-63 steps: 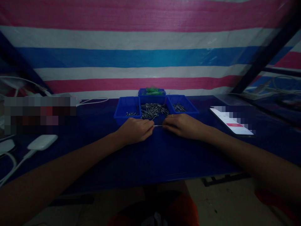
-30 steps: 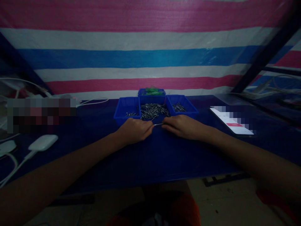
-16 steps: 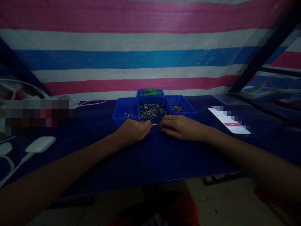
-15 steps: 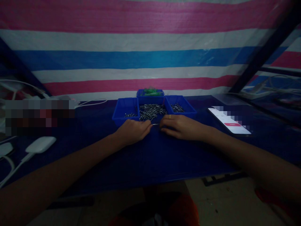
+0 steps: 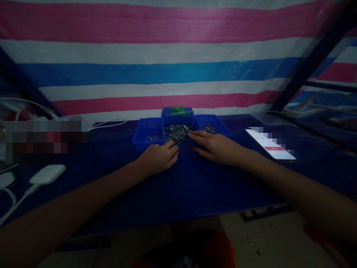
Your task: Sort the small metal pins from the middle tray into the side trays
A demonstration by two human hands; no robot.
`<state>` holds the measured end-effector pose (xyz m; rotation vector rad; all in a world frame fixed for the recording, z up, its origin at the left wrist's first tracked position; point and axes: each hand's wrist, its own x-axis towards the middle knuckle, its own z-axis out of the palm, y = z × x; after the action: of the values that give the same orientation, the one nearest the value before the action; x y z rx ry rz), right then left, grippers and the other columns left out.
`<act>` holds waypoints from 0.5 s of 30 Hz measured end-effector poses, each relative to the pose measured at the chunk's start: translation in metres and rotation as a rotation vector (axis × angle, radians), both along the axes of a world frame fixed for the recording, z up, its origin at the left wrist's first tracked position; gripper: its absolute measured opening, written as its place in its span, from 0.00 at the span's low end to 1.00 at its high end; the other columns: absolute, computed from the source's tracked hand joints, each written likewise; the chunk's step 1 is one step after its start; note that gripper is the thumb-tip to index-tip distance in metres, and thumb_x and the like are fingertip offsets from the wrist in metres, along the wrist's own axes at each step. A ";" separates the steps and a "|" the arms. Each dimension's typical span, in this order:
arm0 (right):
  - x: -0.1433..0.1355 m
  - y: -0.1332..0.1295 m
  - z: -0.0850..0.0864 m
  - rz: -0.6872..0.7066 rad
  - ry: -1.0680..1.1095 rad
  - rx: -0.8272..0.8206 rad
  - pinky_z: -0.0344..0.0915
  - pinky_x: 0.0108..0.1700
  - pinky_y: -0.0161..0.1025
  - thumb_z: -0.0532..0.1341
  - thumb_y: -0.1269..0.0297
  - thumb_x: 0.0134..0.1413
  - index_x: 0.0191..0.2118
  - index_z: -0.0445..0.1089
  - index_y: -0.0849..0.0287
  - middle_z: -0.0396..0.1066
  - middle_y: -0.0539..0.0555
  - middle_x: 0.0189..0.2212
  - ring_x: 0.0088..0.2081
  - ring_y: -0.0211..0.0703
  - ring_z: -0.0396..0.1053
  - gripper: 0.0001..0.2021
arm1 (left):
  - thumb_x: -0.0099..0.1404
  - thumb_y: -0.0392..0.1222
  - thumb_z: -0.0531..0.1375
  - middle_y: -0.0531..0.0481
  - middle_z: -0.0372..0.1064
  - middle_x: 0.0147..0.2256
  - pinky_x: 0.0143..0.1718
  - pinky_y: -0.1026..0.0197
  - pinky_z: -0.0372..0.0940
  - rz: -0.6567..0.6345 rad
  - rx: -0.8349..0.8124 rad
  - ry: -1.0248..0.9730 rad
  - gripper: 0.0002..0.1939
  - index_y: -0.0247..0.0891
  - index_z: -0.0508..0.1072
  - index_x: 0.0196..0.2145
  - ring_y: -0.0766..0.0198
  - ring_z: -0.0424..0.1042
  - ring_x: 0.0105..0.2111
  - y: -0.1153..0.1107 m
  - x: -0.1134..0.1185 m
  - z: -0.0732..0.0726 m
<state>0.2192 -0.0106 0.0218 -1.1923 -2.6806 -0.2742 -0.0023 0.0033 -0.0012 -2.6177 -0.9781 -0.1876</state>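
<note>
A pile of small dark metal screw-like pieces (image 5: pixel 175 134) lies on the blue table between two blue bins. The left bin (image 5: pixel 149 128) and the right bin (image 5: pixel 216 124) each hold some similar pieces. My left hand (image 5: pixel 158 156) rests at the pile's near left edge, fingers curled together; what they hold, if anything, is hidden. My right hand (image 5: pixel 213 147) is at the pile's right side, thumb apart and index finger stretched to the pieces. A light, thin piece (image 5: pixel 186 128) shows at its fingertip; whether it is gripped is unclear.
Behind the pile a third blue bin (image 5: pixel 177 118) holds green items (image 5: pixel 180 110). A lit phone (image 5: pixel 269 145) lies at the right. White chargers (image 5: pixel 48 174) and cables are at the left. A striped sheet (image 5: pixel 167 72) hangs behind the table (image 5: pixel 195 190).
My right hand has moved its fingertips forward onto the pile and spread its fingers. The thin piece that was between both hands no longer shows there. My left hand has barely moved.
</note>
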 end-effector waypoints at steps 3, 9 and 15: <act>0.001 0.000 -0.001 -0.046 -0.039 0.002 0.64 0.46 0.45 0.50 0.61 0.57 0.59 0.50 0.63 0.53 0.61 0.57 0.49 0.51 0.64 0.25 | 0.66 0.43 0.44 0.46 0.66 0.41 0.22 0.66 0.59 0.007 -0.007 -0.004 0.16 0.37 0.68 0.43 0.65 0.69 0.30 0.000 0.000 0.000; 0.003 0.002 -0.006 -0.097 -0.081 -0.014 0.66 0.45 0.47 0.51 0.60 0.55 0.61 0.46 0.64 0.50 0.62 0.59 0.48 0.54 0.64 0.29 | 0.67 0.44 0.44 0.46 0.64 0.48 0.29 0.63 0.64 0.017 -0.039 0.003 0.18 0.37 0.68 0.45 0.62 0.70 0.35 0.000 0.000 -0.001; 0.004 0.002 -0.007 -0.093 -0.061 -0.025 0.64 0.46 0.48 0.51 0.60 0.54 0.61 0.45 0.64 0.49 0.63 0.59 0.49 0.55 0.63 0.30 | 0.67 0.45 0.44 0.45 0.65 0.46 0.32 0.61 0.65 0.008 -0.045 -0.011 0.19 0.37 0.68 0.46 0.62 0.71 0.35 0.002 0.000 -0.003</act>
<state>0.2231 -0.0081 0.0144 -1.3391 -2.6922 -0.2961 -0.0020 0.0058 -0.0038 -2.6558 -1.0080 -0.1804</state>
